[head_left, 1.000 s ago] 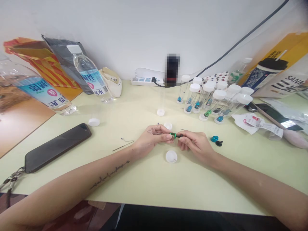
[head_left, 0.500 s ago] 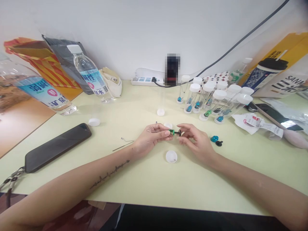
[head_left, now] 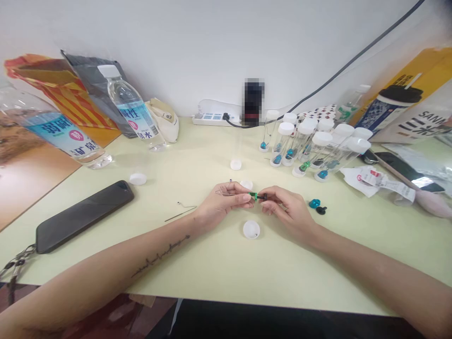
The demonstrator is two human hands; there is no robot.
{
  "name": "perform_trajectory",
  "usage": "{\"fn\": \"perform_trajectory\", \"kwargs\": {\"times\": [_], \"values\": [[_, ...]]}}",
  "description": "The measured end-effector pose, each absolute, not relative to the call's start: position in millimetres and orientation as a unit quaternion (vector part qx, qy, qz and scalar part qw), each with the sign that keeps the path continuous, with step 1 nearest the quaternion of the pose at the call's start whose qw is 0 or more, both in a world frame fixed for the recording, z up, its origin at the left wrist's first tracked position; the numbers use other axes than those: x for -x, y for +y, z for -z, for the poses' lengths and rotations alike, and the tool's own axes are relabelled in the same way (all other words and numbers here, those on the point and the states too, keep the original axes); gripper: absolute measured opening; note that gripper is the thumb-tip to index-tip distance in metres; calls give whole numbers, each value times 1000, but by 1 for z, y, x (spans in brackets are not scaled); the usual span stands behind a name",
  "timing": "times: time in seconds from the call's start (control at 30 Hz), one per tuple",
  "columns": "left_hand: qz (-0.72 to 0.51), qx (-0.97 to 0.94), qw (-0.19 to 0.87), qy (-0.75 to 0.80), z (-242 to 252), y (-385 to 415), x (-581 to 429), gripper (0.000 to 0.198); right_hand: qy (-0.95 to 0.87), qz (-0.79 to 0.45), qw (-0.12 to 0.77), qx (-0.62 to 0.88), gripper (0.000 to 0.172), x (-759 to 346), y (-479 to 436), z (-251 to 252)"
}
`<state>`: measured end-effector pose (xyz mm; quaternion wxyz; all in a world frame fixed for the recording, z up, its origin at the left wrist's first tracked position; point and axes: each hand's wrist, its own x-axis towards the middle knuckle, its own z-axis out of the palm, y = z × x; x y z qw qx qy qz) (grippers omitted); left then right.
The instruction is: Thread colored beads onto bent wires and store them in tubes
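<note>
Between the thumb and fingers of my left hand point(head_left: 226, 201) is a small green part point(head_left: 253, 195), with a thin bent wire point(head_left: 223, 192) sticking out to the left. My right hand point(head_left: 289, 207) pinches the disc-shaped head of a black stemmed part point(head_left: 260, 197), whose stem meets the green part. Just below the hands lies an upturned white cap point(head_left: 251, 229) with a tiny piece in it. To the right rest a blue part point(head_left: 314, 203) and another black disc part point(head_left: 321, 210). Thin metal pieces point(head_left: 181, 214) lie beside my left wrist.
Several clear tubes with white caps point(head_left: 322, 138) stand at the back right, holding coloured parts. Another clear tube stands on a white cap point(head_left: 236, 164) behind my hands. Phone point(head_left: 84, 216) and water bottles point(head_left: 134, 113) are left; a power strip point(head_left: 215, 118) is against the wall.
My right fingers have closed in on the black part's disc head, covering more of it. The left hand and the things on the table look nearly unchanged.
</note>
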<state>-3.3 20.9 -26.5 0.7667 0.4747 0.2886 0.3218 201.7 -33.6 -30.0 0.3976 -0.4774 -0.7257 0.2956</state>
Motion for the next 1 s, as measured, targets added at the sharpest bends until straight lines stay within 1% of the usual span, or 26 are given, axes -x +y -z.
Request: {"fn": "perform_trajectory", "kwargs": {"times": [0.07, 0.2, 0.37, 0.57, 0.77, 1.0], "values": [[-325, -473, 765, 292, 26, 20, 3, 13, -727, -297, 401, 472, 14, -202, -33, 31], [-344, -453, 767, 298, 25, 20, 3, 12, -714, -297, 422, 473, 28, -202, -33, 33], [-332, -469, 764, 292, 26, 20, 3, 13, -712, -279, 431, 479, 21, -202, -34, 36], [-328, -475, 763, 290, 27, 21, 3, 13, -712, -297, 424, 474, 18, -203, -33, 37], [-337, -469, 764, 288, 27, 21, 2, 11, -720, -282, 427, 469, 29, -203, -33, 35], [-329, -478, 760, 293, 26, 20, 2, 13, -710, -294, 422, 482, 19, -202, -34, 36]]}}
